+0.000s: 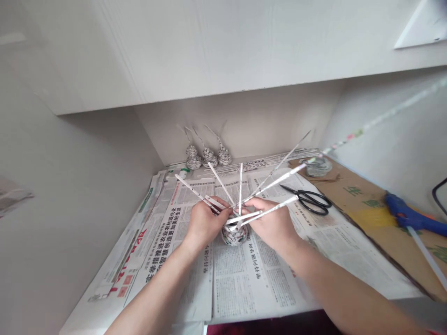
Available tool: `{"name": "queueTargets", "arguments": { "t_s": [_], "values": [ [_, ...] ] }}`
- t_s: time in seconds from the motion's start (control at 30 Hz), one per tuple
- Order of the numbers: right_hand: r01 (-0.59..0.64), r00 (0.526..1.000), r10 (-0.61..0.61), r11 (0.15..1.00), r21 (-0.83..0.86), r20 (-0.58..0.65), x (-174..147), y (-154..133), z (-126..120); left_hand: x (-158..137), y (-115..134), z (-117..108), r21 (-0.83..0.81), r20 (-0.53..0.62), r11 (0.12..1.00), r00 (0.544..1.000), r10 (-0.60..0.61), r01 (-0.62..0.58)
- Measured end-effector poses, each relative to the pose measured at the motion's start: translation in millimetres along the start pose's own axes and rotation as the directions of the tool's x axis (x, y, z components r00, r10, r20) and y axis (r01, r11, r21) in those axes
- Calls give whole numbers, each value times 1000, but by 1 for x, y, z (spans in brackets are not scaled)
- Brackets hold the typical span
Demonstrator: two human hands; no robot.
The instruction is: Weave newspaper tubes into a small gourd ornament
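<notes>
Newspaper sheets (pixel 258 284) leave open room towards six o'clock, up to their near edge; cardboard (pixel 337 186) borders them at three. The left hand (pixel 206 221) pinches closed on paper strips (pixel 220 184); the right hand (pixel 274 223) curls nearly closed beside a long paper stick (pixel 289 173), its hold too hidden to tell. Black scissors (pixel 301 192) lie at two o'clock. At centre, between both hands, sits the small woven pot (pixel 234 236).

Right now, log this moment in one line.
left hand: at left of paper weave; right hand: at its right; paper strips: fanning out; scissors: on newspaper
</notes>
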State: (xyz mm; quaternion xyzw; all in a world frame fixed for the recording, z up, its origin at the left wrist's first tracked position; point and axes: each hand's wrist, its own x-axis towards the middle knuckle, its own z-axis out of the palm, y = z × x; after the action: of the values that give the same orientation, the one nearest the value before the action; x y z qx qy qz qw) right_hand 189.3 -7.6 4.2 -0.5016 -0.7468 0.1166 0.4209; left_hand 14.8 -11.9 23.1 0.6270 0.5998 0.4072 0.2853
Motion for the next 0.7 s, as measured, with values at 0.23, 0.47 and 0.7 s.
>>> {"name": "queueTargets", "arguments": {
  "t_s": [0.23,0.47,0.7],
  "values": [
    [-3,1000,4,991,136,-11,-3,0,7,1,-1,2,-11,-3,1000,1000,5,-5],
    [-215,976,197,854,473,88,1,1,17,0,-8,6,-62,10,997,999,44,-43],
    [-395,897,271,848,353,350,5,16,16,1,-9,8,-82,-7,995,999,49,-49]
  ]
}}
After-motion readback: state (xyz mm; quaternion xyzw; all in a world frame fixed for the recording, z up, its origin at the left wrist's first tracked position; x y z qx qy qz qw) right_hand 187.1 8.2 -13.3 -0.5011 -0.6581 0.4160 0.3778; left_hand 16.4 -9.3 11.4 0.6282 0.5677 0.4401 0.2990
